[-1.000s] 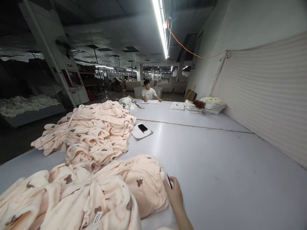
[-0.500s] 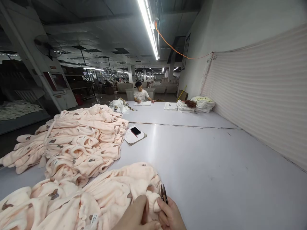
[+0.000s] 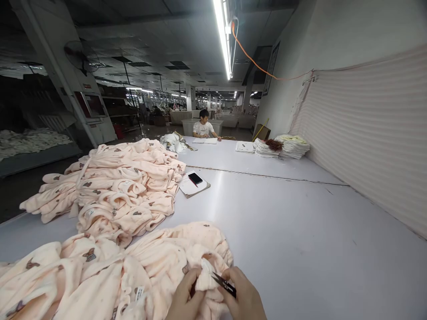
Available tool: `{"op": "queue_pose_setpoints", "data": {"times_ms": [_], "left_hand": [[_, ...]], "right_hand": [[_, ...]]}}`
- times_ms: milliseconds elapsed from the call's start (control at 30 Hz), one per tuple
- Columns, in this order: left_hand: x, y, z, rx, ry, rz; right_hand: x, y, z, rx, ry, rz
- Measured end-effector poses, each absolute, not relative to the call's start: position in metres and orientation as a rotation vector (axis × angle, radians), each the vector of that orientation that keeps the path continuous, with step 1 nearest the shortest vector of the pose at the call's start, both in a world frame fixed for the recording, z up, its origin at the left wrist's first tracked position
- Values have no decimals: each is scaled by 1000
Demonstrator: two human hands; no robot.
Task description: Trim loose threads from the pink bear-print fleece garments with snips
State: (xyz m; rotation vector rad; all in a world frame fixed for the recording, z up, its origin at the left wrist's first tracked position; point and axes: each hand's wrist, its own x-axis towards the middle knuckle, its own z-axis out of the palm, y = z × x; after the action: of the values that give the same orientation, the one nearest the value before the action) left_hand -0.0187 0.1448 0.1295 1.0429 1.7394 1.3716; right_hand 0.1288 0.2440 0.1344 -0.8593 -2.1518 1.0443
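Note:
A pale pink fleece garment [image 3: 160, 262] with small brown motifs lies across the near edge of the table. My left hand [image 3: 187, 293] pinches an edge of it, where a bunched opening shows lighter cloth. In my right hand [image 3: 243, 293] is a pair of black thread snips [image 3: 224, 284], their blades pointing up and left at the held edge. Whether the blades touch the cloth I cannot tell. A small white label [image 3: 139, 293] shows on the garment at lower left.
A tall heap of similar pink garments [image 3: 130, 186] stands at left. Beyond it a phone [image 3: 195, 178] and a red pen rest on a clipboard [image 3: 191, 190]. A person [image 3: 203, 126] sits at the far end, near stacked white cloths [image 3: 293, 146]. A striped cloth [image 3: 367, 133] hangs along the right wall.
The snips have swung from pointing upward to pointing left at the cloth edge. My hands hold the edge more openly, and the view has shifted slightly left.

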Motion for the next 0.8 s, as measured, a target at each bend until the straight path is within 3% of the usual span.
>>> {"op": "queue_pose_setpoints", "data": {"times_ms": [200,567,800], "left_hand": [[-15,141,136,1065,1701,1441],[-16,139,138,1136,1665,1370],[-13,140,137,1157,1713,1389]], "right_hand": [[124,244,151,-691,-2313,937],[123,250,163,-718,-2396,1085],[125,252,169,-749,-2497,939]]}}
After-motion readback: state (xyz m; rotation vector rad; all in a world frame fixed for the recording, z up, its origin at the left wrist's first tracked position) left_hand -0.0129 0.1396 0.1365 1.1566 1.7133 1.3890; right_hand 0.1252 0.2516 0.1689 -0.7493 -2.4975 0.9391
